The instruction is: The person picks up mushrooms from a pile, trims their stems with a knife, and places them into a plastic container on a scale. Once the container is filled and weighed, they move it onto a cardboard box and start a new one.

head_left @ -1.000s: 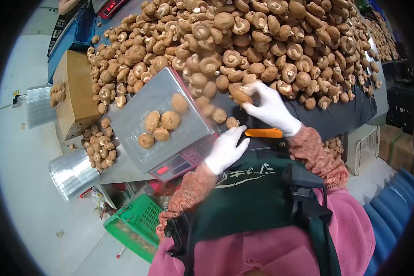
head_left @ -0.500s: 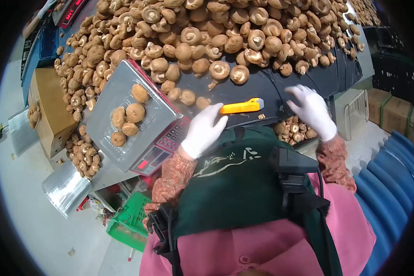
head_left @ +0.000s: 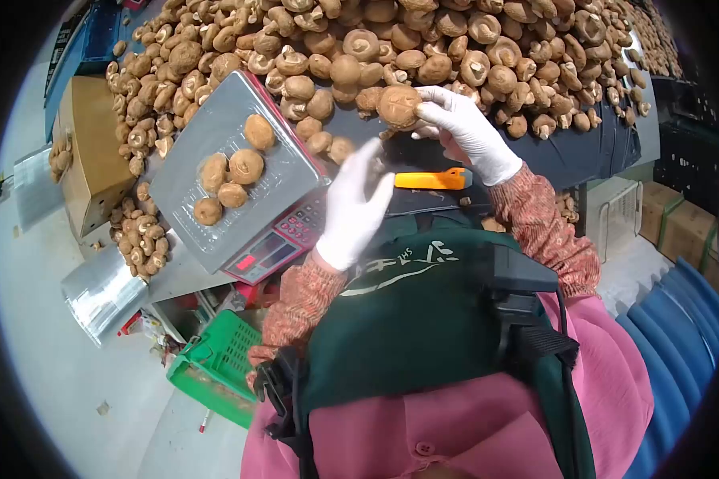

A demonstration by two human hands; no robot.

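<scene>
My right hand [head_left: 475, 136], in a white glove, pinches a large brown shiitake mushroom [head_left: 399, 107] by its right edge, over the front of the mushroom heap [head_left: 359, 48]. My left hand [head_left: 355, 209], also gloved, has its thumb and fingers apart with nothing between them; its fingertips are blurred. Beside its thumb an orange tool [head_left: 431, 180] lies on the dark table surface; I cannot make out its kind. Left of that hand, several mushrooms [head_left: 246, 166] sit in a clear plastic tray [head_left: 188, 180] on a red-edged scale [head_left: 276, 249].
A cardboard box [head_left: 92, 152] stands at the left, above a shiny clear plastic stack [head_left: 104, 297]. Below the scale is a green basket [head_left: 224, 351]. A clear bin [head_left: 613, 209] and taped cartons [head_left: 679, 219] stand at the right, near blue ridged material [head_left: 671, 335].
My right hand has moved up and left and has taken hold of a mushroom. My left hand has drawn off the orange tool and lifted slightly. The view has shifted a little.
</scene>
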